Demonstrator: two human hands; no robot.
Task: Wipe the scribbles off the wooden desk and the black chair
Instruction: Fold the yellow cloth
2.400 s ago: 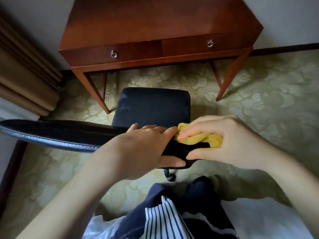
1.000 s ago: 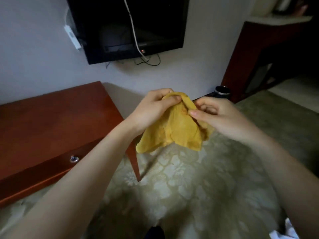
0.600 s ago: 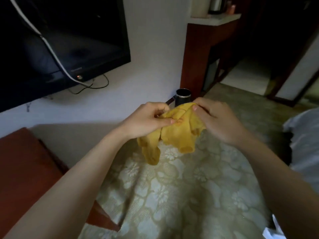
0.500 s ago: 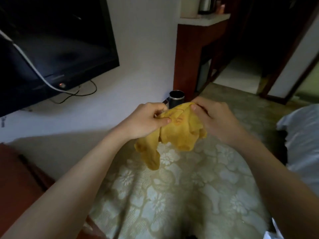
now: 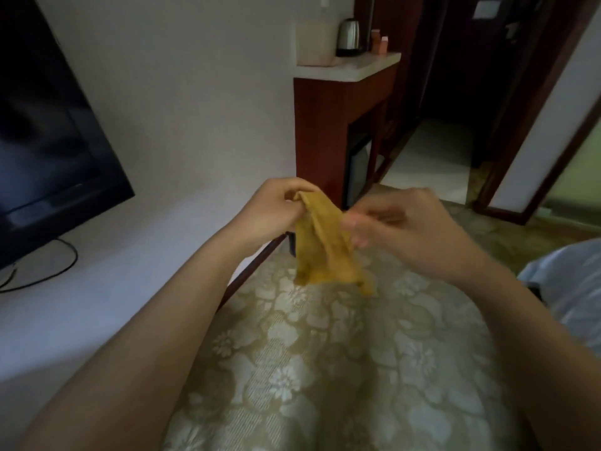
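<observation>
A yellow cloth [image 5: 322, 242] hangs in the air in front of me, above the patterned carpet. My left hand [image 5: 273, 213] pinches its top edge. My right hand [image 5: 400, 222] is blurred and holds the cloth's right side with its fingers. The cloth droops in folds below both hands. Neither the wooden desk nor the black chair is in view.
A black television [image 5: 48, 141] with a cable hangs on the white wall at left. A dark red cabinet [image 5: 328, 125] with a kettle [image 5: 348, 37] on top stands ahead. A doorway [image 5: 455, 92] opens beyond it. White bedding [image 5: 566, 288] lies at right. Floral carpet [image 5: 325, 369] covers the floor.
My view has swung right, away from the chair and desk, which have left the frame. Both hands lifted the cloth off the chair and now hold it spread in the air.
</observation>
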